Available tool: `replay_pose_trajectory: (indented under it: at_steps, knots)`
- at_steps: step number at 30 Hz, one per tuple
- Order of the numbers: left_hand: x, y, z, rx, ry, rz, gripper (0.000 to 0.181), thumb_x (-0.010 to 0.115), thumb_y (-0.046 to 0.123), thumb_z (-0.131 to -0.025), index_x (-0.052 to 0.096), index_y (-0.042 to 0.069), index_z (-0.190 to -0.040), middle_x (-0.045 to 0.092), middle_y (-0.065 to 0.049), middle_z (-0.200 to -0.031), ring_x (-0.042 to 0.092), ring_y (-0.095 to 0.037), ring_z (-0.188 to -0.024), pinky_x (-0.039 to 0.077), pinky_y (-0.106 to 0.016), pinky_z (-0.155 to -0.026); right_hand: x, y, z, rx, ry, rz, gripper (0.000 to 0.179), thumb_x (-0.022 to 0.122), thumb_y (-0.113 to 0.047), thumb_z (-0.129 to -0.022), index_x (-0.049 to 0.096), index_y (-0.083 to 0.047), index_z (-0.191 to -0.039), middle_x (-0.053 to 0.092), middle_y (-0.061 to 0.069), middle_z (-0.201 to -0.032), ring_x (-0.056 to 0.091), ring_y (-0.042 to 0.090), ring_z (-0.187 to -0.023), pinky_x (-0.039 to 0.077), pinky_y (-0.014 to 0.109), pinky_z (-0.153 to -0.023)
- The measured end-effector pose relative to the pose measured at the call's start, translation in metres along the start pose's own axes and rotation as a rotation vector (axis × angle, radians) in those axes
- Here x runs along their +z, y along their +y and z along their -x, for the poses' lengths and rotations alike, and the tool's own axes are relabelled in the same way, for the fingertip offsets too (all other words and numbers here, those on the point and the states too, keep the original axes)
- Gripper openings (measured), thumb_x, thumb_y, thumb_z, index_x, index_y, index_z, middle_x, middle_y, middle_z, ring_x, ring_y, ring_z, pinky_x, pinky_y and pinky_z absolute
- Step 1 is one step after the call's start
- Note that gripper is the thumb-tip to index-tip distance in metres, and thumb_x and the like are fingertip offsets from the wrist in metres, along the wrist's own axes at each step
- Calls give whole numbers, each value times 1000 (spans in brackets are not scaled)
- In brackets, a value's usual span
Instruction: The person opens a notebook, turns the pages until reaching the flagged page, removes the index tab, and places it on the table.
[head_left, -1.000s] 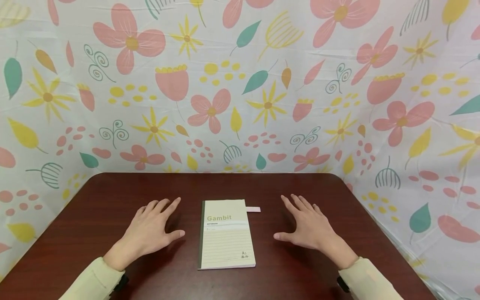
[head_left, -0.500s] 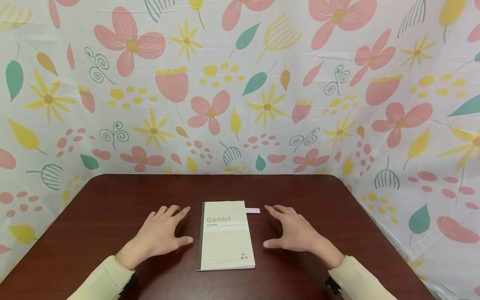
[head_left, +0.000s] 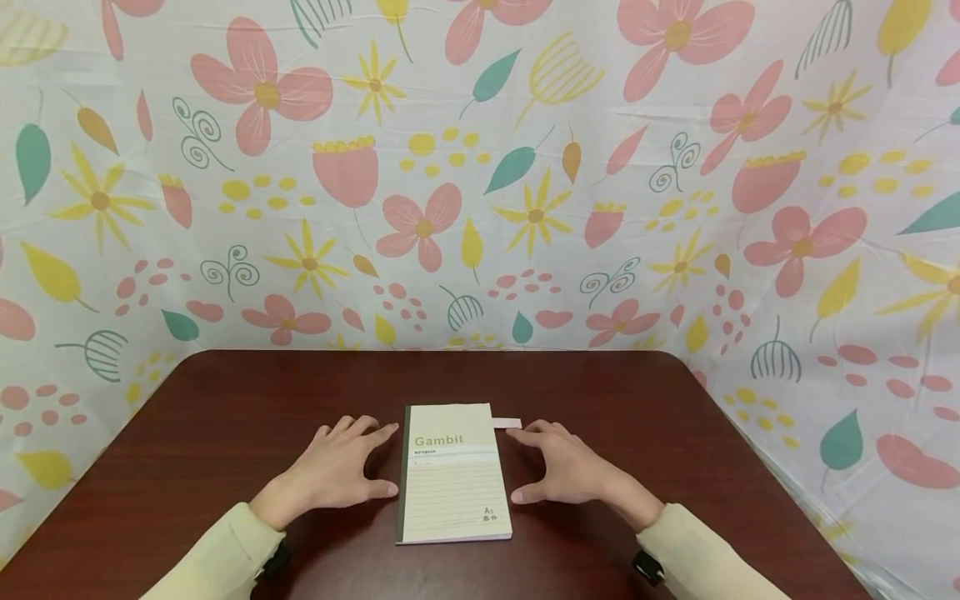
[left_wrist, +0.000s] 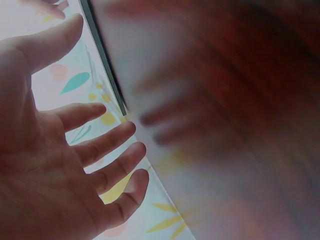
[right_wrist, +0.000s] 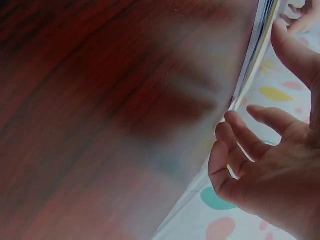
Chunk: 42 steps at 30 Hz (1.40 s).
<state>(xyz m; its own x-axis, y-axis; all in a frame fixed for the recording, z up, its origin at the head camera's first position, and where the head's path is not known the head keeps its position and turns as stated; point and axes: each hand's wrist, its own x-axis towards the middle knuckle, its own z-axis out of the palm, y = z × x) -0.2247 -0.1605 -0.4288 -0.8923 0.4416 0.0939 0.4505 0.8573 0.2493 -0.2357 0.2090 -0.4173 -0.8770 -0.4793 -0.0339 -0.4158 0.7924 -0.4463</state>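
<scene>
Note notebook (head_left: 456, 487) flat on table (head_left: 435, 377), between left hand (head_left: 336, 468) and right hand (head_left: 568, 468); both with fingers spread, presumably to span opposite edges.

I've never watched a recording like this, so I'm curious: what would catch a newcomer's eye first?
Probably the flower-patterned backdrop in pink, yellow and green, rising behind the dark table. Next might come the pale notebook marked "Gambit", lying on the table between the left hand and the right hand. A small white strip juts from its right side, near the far corner.
</scene>
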Motion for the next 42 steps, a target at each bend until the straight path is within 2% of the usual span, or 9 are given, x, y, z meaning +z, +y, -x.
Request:
replay_pose_trajectory:
  at_steps: [9,15,20,23,30,35,38,42]
  knots:
    - [-3,2,-7,25,-57,80,89,89,53,-79,59,11,-151,55,-14,-139,49,-37,-123,40,-60,-90,2,-2,-8,-5,-44,-36,88,95,-38,-78,58,-10,-152,53,14,-141,49,33,-127,41,61,-101]
    - [-4,4,-8,19,-85,106,88,90,52,-79,61,10,-150,53,-11,-137,45,-32,-119,35,-55,-88,2,-2,-11,-33,-65,-51,86,95,-35,-78,59,-7,-151,56,7,-124,49,27,-112,43,52,-90]
    - [-2,4,-11,22,-88,104,87,91,51,-77,62,10,-148,53,-8,-132,44,-29,-115,34,-51,-86,1,-3,-13,-40,-79,-72,84,95,-30,-80,58,-5,-151,55,7,-118,49,26,-108,43,48,-88]
    - [-2,4,-12,21,-87,100,87,92,51,-76,63,10,-148,53,-7,-131,43,-28,-114,33,-49,-86,0,-3,-14,-36,-81,-81,83,95,-29,-80,59,-5,-150,55,7,-118,49,27,-108,43,49,-89]
    - [-1,5,-15,22,-91,103,87,93,51,-76,64,10,-147,53,-7,-129,42,-26,-111,31,-46,-83,0,-1,-13,-44,-80,-83,81,95,-30,-79,61,-6,-148,55,5,-112,51,25,-106,33,52,-90]
    - [-2,6,-16,19,-92,100,88,93,50,-75,64,9,-147,52,-6,-128,42,-26,-110,31,-45,-83,0,2,-14,-65,-89,-91,81,95,-29,-80,60,-4,-149,56,5,-111,52,24,-104,34,54,-89]
    - [-2,6,-15,14,-92,99,88,93,50,-75,64,9,-147,52,-6,-127,42,-25,-109,31,-45,-83,0,3,-16,-86,-100,-106,82,94,-28,-81,58,-2,-150,56,6,-110,52,24,-102,36,51,-88]
    - [-1,6,-15,12,-91,104,88,94,50,-75,64,9,-147,53,-6,-126,42,-25,-108,31,-45,-83,1,5,-19,-109,-118,-134,82,93,-26,-82,56,-1,-151,56,7,-109,52,24,-99,40,42,-83]
